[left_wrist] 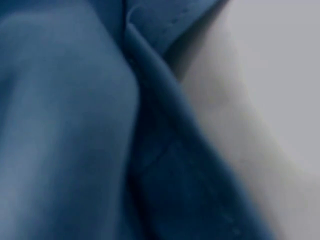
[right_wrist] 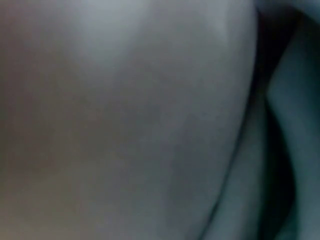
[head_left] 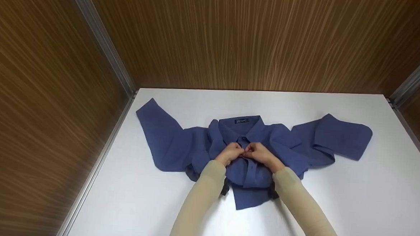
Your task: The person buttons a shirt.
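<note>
A dark blue collared shirt lies front up, sleeves spread to both sides and its body bunched. Below the collar, my left hand and right hand meet at the front placket, fingertips touching or nearly so. Each hand pinches the shirt's front edge there; the button or buttonhole between them is hidden. Close folds of the shirt fill much of the left wrist view. Blurred pale surface and dark cloth folds are all the right wrist view gives, without fingers.
The shirt rests on a white table. Brown wood-grain panels stand behind it and at both sides, with metal strips at the corners. The right sleeve is folded over on itself.
</note>
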Demonstrator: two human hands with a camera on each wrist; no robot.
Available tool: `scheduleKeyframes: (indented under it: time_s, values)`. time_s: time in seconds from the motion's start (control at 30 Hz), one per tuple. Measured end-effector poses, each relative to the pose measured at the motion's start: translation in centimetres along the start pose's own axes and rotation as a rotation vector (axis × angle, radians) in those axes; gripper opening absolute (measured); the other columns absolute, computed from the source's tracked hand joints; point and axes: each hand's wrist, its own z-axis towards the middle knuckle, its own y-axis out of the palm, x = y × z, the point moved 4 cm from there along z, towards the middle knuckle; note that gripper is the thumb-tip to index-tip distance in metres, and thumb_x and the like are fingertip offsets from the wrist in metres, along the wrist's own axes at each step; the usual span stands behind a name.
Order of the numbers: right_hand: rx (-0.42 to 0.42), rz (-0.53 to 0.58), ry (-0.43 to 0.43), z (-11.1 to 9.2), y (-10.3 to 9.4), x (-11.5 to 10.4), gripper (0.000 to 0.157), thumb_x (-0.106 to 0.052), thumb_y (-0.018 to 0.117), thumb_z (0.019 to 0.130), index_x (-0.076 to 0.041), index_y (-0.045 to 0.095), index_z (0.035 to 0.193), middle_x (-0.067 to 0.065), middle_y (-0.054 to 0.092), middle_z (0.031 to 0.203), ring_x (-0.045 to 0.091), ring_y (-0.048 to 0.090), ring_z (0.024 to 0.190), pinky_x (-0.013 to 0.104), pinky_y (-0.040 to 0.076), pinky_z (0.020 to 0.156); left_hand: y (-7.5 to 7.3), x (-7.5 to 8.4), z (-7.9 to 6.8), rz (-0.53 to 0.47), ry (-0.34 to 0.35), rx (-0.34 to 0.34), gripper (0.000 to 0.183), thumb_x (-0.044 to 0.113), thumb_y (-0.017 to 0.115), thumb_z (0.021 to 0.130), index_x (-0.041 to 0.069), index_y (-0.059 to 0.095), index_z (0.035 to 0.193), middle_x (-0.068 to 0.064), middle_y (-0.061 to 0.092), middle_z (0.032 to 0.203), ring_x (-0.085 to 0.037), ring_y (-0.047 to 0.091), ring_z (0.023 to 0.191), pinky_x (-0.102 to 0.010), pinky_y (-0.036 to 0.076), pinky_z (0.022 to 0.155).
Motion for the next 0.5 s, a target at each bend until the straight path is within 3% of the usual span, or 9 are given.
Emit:
scheduleKeyframes:
  time_s: [0.07,0.17,0.3,0.4,0.5]
  values:
    - [0.001,-0.008,0.001,-0.1,0.0,-0.1,0.013,0.002,0.058,0.079,0.013,0.052,0.084,0.010,0.051,0.072,0.014,0.045,0.062,0.022,0.036,0.057,-0.2,0.9,-0.9,-0.009,0.000,-0.006,0.012,0.005,0.053,0.077,0.005,0.048,0.066,-0.005,0.049,0.068,-0.017,0.043,0.056,-0.027,0.037,0.052]
    - [0.004,-0.016,-0.005,-0.1,0.0,-0.2,0.013,0.002,0.059,0.079,0.012,0.052,0.082,0.010,0.051,0.072,0.013,0.044,0.061,0.022,0.036,0.057,0.4,-1.6,1.6,-0.030,0.062,-0.002,0.013,0.009,0.054,0.075,0.010,0.047,0.063,-0.002,0.048,0.064,-0.015,0.044,0.053,-0.024,0.036,0.048]
    - [0.007,-0.023,-0.011,-0.1,0.0,-0.2,0.014,0.002,0.059,0.078,0.013,0.052,0.082,0.010,0.051,0.072,0.012,0.044,0.061,0.021,0.035,0.056,1.1,-4.0,4.4,0.015,0.044,0.038,0.012,0.012,0.054,0.078,0.008,0.048,0.068,-0.004,0.049,0.069,-0.018,0.046,0.058,-0.027,0.038,0.050]
    - [0.005,-0.029,-0.015,-0.1,0.0,-0.2,0.014,0.002,0.059,0.078,0.013,0.052,0.082,0.010,0.051,0.072,0.012,0.044,0.061,0.021,0.036,0.056,1.1,-4.0,4.3,0.019,-0.004,0.036,0.012,0.013,0.058,0.079,0.006,0.050,0.073,-0.005,0.051,0.073,-0.018,0.047,0.063,-0.029,0.039,0.055]
    - [0.004,-0.034,-0.019,-0.1,0.0,-0.2,0.013,0.001,0.059,0.078,0.013,0.053,0.082,0.011,0.051,0.073,0.013,0.044,0.061,0.022,0.036,0.057,0.8,-3.1,3.2,0.005,-0.012,0.020,0.013,0.014,0.060,0.078,0.007,0.050,0.073,-0.003,0.050,0.073,-0.017,0.046,0.063,-0.029,0.038,0.056]
